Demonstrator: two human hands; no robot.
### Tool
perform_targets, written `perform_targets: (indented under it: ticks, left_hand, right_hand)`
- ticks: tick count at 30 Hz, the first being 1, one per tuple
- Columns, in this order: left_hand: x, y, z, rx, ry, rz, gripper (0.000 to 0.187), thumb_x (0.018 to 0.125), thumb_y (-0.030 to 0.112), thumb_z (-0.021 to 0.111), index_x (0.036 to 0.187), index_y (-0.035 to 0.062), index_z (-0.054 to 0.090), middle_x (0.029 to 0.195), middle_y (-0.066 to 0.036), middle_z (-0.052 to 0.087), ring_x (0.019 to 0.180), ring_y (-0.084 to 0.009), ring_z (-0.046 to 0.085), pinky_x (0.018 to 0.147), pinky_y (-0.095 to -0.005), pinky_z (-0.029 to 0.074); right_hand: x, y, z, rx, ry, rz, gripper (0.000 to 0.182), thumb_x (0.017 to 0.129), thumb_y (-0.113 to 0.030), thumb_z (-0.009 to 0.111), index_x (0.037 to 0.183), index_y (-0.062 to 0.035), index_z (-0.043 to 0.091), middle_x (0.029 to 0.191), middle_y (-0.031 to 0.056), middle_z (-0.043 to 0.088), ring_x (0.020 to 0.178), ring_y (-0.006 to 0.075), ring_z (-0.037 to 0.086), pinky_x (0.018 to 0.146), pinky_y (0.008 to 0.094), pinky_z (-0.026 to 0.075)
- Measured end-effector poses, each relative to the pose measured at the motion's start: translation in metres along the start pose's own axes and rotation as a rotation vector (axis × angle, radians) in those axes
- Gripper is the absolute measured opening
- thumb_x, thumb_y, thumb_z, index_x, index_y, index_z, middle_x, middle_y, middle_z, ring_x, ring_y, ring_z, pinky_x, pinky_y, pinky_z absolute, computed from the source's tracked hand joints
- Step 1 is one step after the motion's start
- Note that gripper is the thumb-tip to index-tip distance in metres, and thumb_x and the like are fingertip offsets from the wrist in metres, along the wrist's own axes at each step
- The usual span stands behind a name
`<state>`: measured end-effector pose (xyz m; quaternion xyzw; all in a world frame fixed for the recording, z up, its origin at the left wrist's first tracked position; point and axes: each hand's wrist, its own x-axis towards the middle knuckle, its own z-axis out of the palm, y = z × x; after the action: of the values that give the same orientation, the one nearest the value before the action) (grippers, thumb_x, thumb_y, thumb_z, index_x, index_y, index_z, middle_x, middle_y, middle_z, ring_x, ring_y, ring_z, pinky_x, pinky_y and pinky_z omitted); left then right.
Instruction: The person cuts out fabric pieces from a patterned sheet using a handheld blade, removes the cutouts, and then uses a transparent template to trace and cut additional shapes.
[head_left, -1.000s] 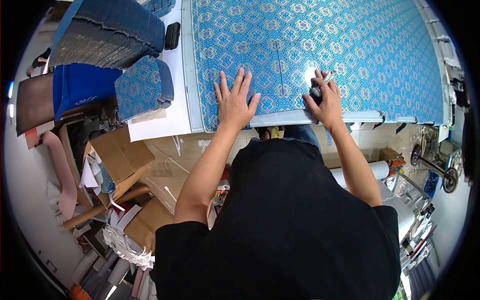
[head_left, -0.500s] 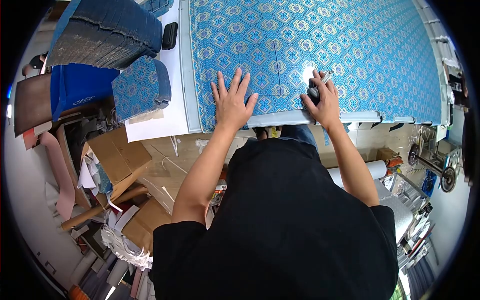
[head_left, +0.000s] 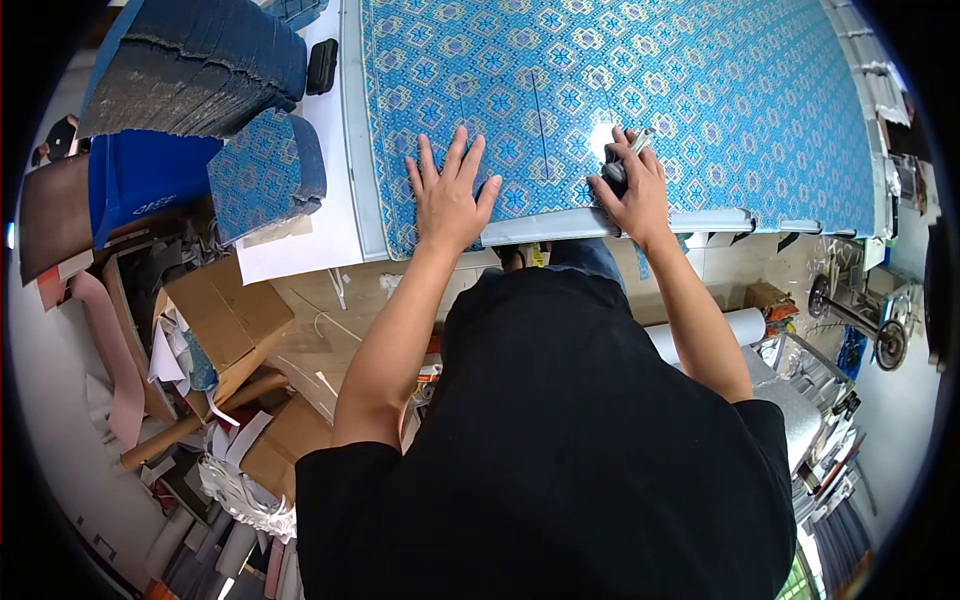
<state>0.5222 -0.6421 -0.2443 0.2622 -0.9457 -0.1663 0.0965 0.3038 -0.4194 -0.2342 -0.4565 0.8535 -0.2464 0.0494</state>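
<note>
A blue patterned fabric (head_left: 720, 120) with yellow and purple motifs covers the work table. My left hand (head_left: 450, 200) lies flat on it near the front edge, fingers spread, holding nothing. Farther right, my right hand (head_left: 638, 198) is curled round a small hand tool (head_left: 615, 172) with a dark body and a silvery end; its exact kind is partly hidden by the fingers. Between the hands a straight dark line (head_left: 540, 125) runs across the fabric, away from me. A bright white glare shows just beyond the tool.
At the left stand tall stacks of cut blue pieces (head_left: 200, 65) and a smaller patterned stack (head_left: 262, 175). A black case (head_left: 322, 66) lies on white paper by the table's pale side edge. Below are a blue bin (head_left: 150, 185) and cardboard boxes (head_left: 228, 310). A wheeled metal stand (head_left: 855, 322) is at right.
The whole view has shifted slightly, so everything appears a little farther left and up. Both hands and the tool keep about the same place on the fabric.
</note>
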Motion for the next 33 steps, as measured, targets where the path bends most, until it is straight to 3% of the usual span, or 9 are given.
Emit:
perform_targets:
  ticks: [19,20,23,24,25,26,27,29,33]
  left_hand:
    - [0.0,-0.002,0.0,0.003,0.016,0.001,0.062,0.099,0.05,0.062,0.154,0.0209,0.054,0.167,-0.006,0.039,0.156,-0.0516,0.018,0.125,-0.0689,0.012]
    - [-0.002,-0.003,-0.001,0.0,0.025,0.004,0.062,0.099,0.05,0.062,0.154,0.0209,0.054,0.167,-0.006,0.039,0.156,-0.0516,0.018,0.125,-0.0689,0.012]
    - [0.001,0.001,-0.007,-0.004,0.028,0.003,0.063,0.096,0.046,0.066,0.153,0.0198,0.054,0.166,-0.006,0.041,0.153,-0.0521,0.024,0.122,-0.0703,0.017]
    - [0.002,0.002,-0.008,0.006,0.013,0.003,0.064,0.096,0.045,0.067,0.153,0.0204,0.054,0.166,-0.006,0.04,0.153,-0.0523,0.023,0.122,-0.0704,0.017]
    - [0.002,0.002,-0.006,0.025,-0.011,-0.021,0.064,0.095,0.044,0.067,0.153,0.0194,0.055,0.167,-0.006,0.04,0.154,-0.0523,0.021,0.123,-0.0706,0.016]
    - [0.001,-0.003,-0.002,0.0,0.002,-0.003,0.064,0.096,0.043,0.066,0.153,0.0168,0.055,0.168,-0.006,0.039,0.155,-0.052,0.02,0.123,-0.07,0.014]
    - [0.0,0.001,-0.007,-0.019,-0.035,-0.029,0.064,0.096,0.042,0.067,0.153,0.0143,0.055,0.168,-0.008,0.038,0.156,-0.0511,0.019,0.125,-0.0684,0.012]
    - [0.0,0.007,-0.016,-0.049,-0.062,-0.049,0.063,0.098,0.041,0.066,0.154,0.0139,0.054,0.169,-0.008,0.037,0.157,-0.0489,0.016,0.126,-0.0664,0.009]
    - [0.001,0.008,-0.017,-0.059,-0.121,-0.091,0.061,0.101,0.042,0.064,0.154,0.0149,0.054,0.17,-0.007,0.034,0.16,-0.0454,0.01,0.128,-0.0653,0.008]
  right_hand:
    - [0.0,-0.001,0.0,-0.018,0.009,-0.017,0.054,0.087,-0.033,0.079,0.13,-0.0078,0.06,0.157,0.0095,0.054,0.141,0.0346,0.048,0.118,0.0484,0.035]
    - [-0.001,0.0,0.0,-0.007,0.008,-0.02,0.054,0.086,-0.03,0.08,0.132,-0.0069,0.06,0.156,0.0134,0.054,0.136,0.0377,0.051,0.115,0.0494,0.038]
    - [-0.002,-0.007,0.002,0.12,0.071,0.047,0.067,0.08,-0.024,0.082,0.14,-0.0047,0.057,0.134,0.0211,0.063,0.119,0.0439,0.056,0.105,0.0512,0.046]
    - [-0.002,-0.007,-0.002,0.166,-0.006,0.087,0.067,0.081,-0.025,0.082,0.139,-0.004,0.059,0.129,0.0215,0.062,0.117,0.0439,0.056,0.105,0.0512,0.046]
    - [-0.004,-0.004,0.002,0.17,0.035,0.101,0.064,0.084,-0.028,0.081,0.139,-0.0046,0.059,0.136,0.0222,0.059,0.123,0.044,0.055,0.107,0.0518,0.045]
    - [-0.004,0.007,0.006,0.072,0.033,-0.033,0.064,0.086,-0.034,0.079,0.14,-0.0056,0.058,0.144,0.0208,0.057,0.13,0.0438,0.053,0.111,0.0525,0.043]
    - [-0.004,-0.001,-0.003,0.075,-0.021,0.008,0.062,0.084,-0.032,0.081,0.134,-0.0035,0.06,0.153,0.0172,0.054,0.139,0.0431,0.048,0.116,0.052,0.04]
    - [-0.005,-0.007,-0.007,0.086,-0.068,0.057,0.06,0.089,-0.035,0.077,0.137,-0.0053,0.058,0.16,0.012,0.048,0.147,0.0373,0.043,0.123,0.0525,0.03]
    - [-0.007,-0.004,-0.005,0.043,-0.088,0.041,0.061,0.094,-0.042,0.072,0.14,-0.0054,0.055,0.164,0.0121,0.044,0.152,0.0371,0.036,0.124,0.054,0.026]
